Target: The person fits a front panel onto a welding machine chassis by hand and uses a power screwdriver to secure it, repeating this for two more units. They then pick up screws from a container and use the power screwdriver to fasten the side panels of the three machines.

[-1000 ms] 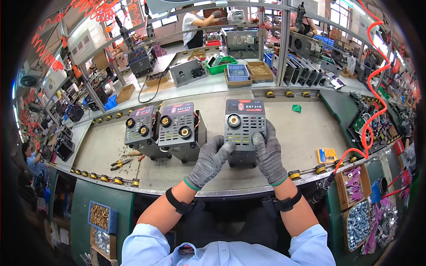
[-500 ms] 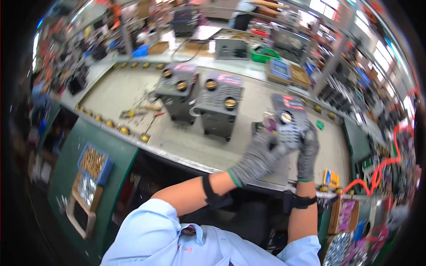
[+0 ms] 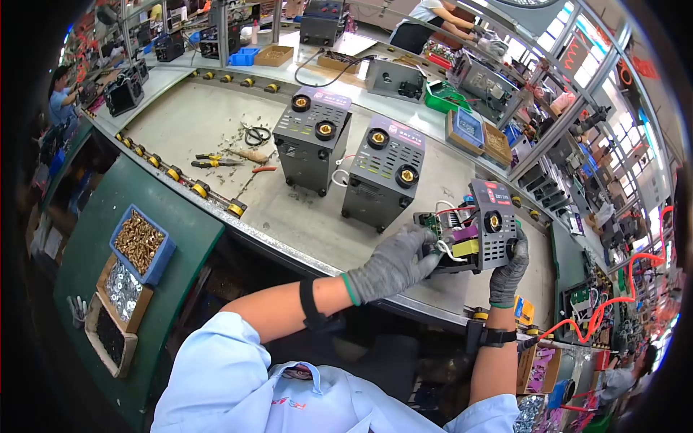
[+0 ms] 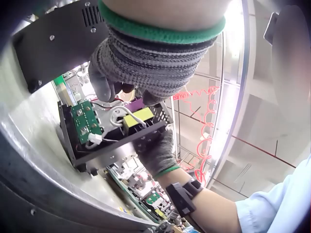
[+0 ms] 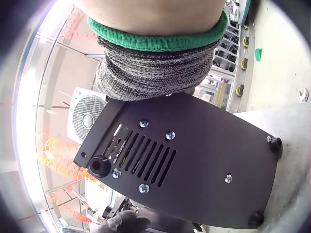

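Observation:
A dark grey ZX7 315 welding machine (image 3: pixel 498 242) stands turned, its side bare, exposing a green circuit board (image 4: pixel 86 120), white wires and a yellow-wrapped part (image 4: pixel 138 120). My gloved right hand (image 3: pixel 509 270) grips its front-panel edge, as the left wrist view also shows. My gloved left hand (image 3: pixel 397 263) reaches to the exposed side, fingers loosely bent and spread beside the board and wires. Nothing shows between these fingers in the left wrist view. A plain dark panel (image 5: pixel 194 150) with slots, screws and rubber feet fills the right wrist view.
Two similar welding machines (image 3: pixel 312 141) (image 3: pixel 382 173) stand to the left. Pliers (image 3: pixel 216 160) and scattered screws lie beyond them. A blue bin of brass parts (image 3: pixel 144 244) sits lower left. At the right hang a red coiled hose (image 3: pixel 613 307) and a yellow pack (image 3: pixel 524 310) lies nearby.
The machine between my hands has been turned from facing me to showing its exposed side. My left hand has left the front panel for that side. The head view has swung left.

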### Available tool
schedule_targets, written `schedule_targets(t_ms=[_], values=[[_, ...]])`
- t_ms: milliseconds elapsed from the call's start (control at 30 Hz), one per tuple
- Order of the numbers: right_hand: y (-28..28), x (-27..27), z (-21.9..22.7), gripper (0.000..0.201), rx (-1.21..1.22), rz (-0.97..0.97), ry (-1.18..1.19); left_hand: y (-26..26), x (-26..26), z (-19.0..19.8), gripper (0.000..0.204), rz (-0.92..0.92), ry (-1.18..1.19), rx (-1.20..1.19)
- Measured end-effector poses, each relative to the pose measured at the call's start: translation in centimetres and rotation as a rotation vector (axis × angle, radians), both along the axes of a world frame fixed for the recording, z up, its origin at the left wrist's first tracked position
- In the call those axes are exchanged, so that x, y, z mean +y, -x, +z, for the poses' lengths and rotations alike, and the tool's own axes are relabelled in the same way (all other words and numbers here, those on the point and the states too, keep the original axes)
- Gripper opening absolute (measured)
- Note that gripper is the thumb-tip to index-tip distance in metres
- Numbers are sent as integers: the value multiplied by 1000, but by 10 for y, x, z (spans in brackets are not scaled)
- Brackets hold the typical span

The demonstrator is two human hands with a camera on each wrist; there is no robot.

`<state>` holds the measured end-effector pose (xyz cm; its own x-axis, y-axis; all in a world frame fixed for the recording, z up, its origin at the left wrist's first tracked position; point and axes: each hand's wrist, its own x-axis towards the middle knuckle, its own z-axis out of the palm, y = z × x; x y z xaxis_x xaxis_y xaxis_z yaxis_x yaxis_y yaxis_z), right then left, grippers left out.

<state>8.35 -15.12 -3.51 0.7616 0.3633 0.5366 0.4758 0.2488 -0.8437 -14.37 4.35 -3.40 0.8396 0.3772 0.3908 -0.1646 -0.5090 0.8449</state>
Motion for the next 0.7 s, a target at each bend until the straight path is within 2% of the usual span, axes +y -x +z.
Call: schedule_targets(t_ms=[167,233,333,367,433,500,567,633,700], values=[[-9,-6,-8,62,86,-22,7,-36,6,11,46,8,-106,-146],[-3,-4,-4,66,-21,-38,46,-48,7,20,42,-99,-102,-17],[1,-3,-1,69,-56,-29,54,-60,12,23,36,-81,-74,45],[1,-2,0,69,-75,-52,58,-57,9,26,36,-100,-76,46],[7,-1,4,67,-122,-100,94,-45,3,29,31,46,-97,-203],[7,3,0,59,-65,-143,68,-36,-8,31,31,25,-55,-145],[27,17,5,57,-115,-167,57,-23,-19,36,32,-127,119,-107],[38,28,8,61,-294,-268,169,-26,-23,26,33,-62,102,-170],[45,31,18,62,-280,-159,188,-32,-10,28,32,12,88,-54]])
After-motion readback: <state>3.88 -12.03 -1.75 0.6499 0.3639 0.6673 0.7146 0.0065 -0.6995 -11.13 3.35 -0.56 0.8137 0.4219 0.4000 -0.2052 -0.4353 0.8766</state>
